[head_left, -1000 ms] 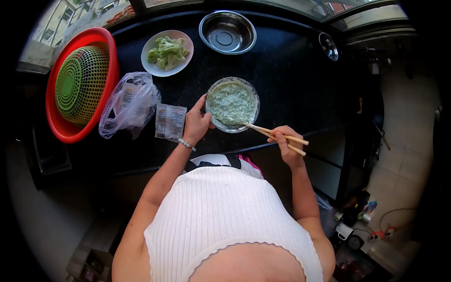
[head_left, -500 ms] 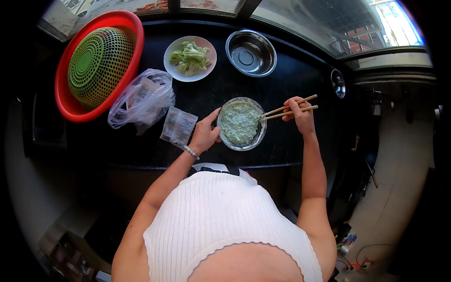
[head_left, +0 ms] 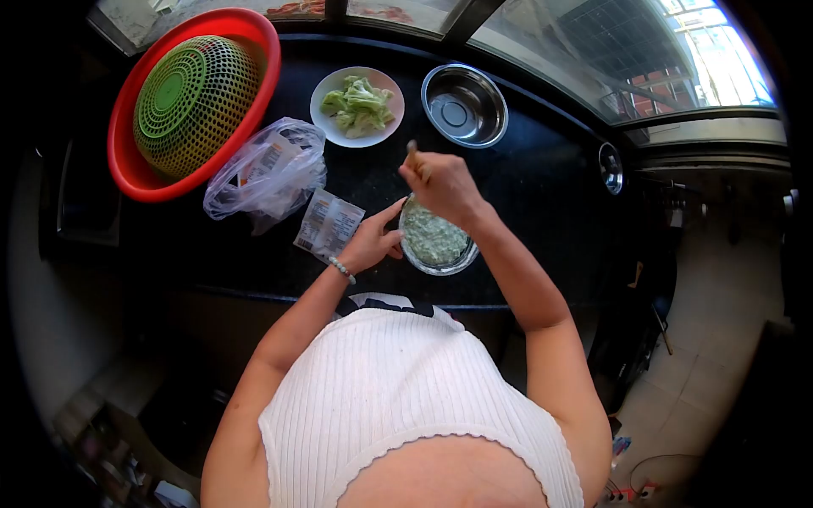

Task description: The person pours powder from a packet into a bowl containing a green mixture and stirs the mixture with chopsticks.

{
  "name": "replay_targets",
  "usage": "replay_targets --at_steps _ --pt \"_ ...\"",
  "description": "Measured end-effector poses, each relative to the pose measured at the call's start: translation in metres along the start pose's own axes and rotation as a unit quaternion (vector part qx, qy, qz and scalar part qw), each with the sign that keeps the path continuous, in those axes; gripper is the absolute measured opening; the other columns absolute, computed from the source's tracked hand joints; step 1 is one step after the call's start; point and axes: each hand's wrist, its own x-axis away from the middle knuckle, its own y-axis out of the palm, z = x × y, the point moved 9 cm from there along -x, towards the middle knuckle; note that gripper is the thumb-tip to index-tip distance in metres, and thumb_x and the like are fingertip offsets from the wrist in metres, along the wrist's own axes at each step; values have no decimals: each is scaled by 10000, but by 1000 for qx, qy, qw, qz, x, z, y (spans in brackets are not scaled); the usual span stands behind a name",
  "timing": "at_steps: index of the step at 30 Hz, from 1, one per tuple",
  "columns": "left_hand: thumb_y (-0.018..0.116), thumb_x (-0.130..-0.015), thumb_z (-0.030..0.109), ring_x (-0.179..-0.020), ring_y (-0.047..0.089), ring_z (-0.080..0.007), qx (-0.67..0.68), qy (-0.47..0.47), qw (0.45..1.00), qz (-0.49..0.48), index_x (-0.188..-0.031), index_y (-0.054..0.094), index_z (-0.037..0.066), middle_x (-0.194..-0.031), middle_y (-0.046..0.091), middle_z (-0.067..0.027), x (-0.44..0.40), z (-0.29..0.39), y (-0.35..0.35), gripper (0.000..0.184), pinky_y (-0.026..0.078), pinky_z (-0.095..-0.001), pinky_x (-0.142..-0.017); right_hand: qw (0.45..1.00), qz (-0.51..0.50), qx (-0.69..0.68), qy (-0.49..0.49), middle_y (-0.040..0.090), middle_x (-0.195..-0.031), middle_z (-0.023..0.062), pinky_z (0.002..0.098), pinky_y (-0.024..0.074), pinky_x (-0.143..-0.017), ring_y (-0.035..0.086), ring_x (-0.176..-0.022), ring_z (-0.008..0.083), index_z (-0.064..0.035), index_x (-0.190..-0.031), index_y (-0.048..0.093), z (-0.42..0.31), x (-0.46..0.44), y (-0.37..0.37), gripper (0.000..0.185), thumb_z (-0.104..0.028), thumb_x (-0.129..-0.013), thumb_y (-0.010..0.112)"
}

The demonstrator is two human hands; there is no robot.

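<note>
Pale green, the lumpy mixture [head_left: 434, 241] fills the clear bowl [head_left: 441, 271] at the near part of our bench [head_left: 542, 229]. Half a second ago our right hand [head_left: 445, 184] was out beyond the bowl's right side; now we have it over the far rim, closed around the chopsticks [head_left: 412, 154], their ends up and their tips hidden from us. Our left hand [head_left: 373, 243] stays at the bowl's left side, thumb and forefinger parted against it.

Beside that hand we see a flat packet [head_left: 331, 223] with rows of dark print and a barcode-like patch at its lower left corner. Inside the clear plastic bag [head_left: 284, 182], another packet [head_left: 264, 162] shows orange and dark printing. We find the lettering on both too small to read.
</note>
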Motion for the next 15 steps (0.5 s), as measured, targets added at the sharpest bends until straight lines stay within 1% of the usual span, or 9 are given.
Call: replay_targets --at_steps 2,3,5,7,9,10,11,13,15 --pt "497 -887 -5 -712 662 -147 43 -30 999 -14 -1494 310 97 -1054 641 -100 -3 -8 -2 644 588 -296 -641 995 -62 -4 -74 628 -768 143 394 510 -587 639 -666 333 -43 -859 613 -28 32 17 106 -118 -823 680" --pt "492 -896 -2 -732 661 -149 65 -45 997 -20 -1502 295 103 -1100 627 -102 -5 -13 -2 646 592 -298 -651 991 -64 -30 -112 634 -782 125 376 515 -609 641 -679 319 -43 -868 618 -41 52 14 106 -94 -804 685" --pt "492 -882 4 -746 663 -143 12 29 999 -4 -1478 343 92 -1150 616 -124 -7 -5 -3 620 594 -295 -632 990 -104 -43 -84 648 -796 109 356 522 -628 652 -694 296 -35 -857 631 -43 85 5 70 -66 -816 677" --pt "498 -868 0 -747 666 -143 7 -2 1000 25 -1458 378 82 -1155 618 -131 -4 -2 -2 608 592 -292 -617 992 -106 -58 -26 657 -794 109 349 521 -617 660 -682 280 -25 -838 637 -27 110 -12 45 -50 -827 673" --pt "506 -856 0 -722 667 -139 -42 17 998 49 -1435 410 72 -1100 640 -133 -2 5 -2 592 587 -289 -600 990 13 -107 90 659 -777 74 250 468 -506 598 -555 135 -1 -827 662 17 128 -37 64 -29 -883 647" --pt "509 -849 0 -709 668 -138 -67 28 995 61 -1424 426 68 -1072 651 -133 -2 8 -2 584 585 -288 -591 986 100 -59 122 651 -762 60 223 444 -490 571 -552 83 17 -815 663 32 134 -51 106 -33 -904 636" --pt "514 -847 -1 -691 666 -137 -69 22 995 62 -1420 432 66 -1034 660 -129 -3 5 -3 582 582 -286 -587 974 165 -62 139 644 -753 74 230 446 -494 577 -566 98 19 -841 661 49 140 -52 88 -38 -904 638" --pt "523 -842 -2 -656 663 -135 -74 11 995 65 -1411 442 63 -958 676 -119 -7 -1 -5 579 577 -283 -579 969 227 -64 71 636 -744 74 236 451 -522 586 -591 105 17 -869 659 24 132 -47 82 -48 -912 633" --pt "521 -842 -8 -633 658 -133 -72 30 995 62 -1413 441 64 -908 681 -102 -8 0 -4 581 574 -282 -572 972 170 -153 48 633 -741 65 246 464 -589 596 -627 111 13 -885 659 12 133 -24 89 -64 -920 633"
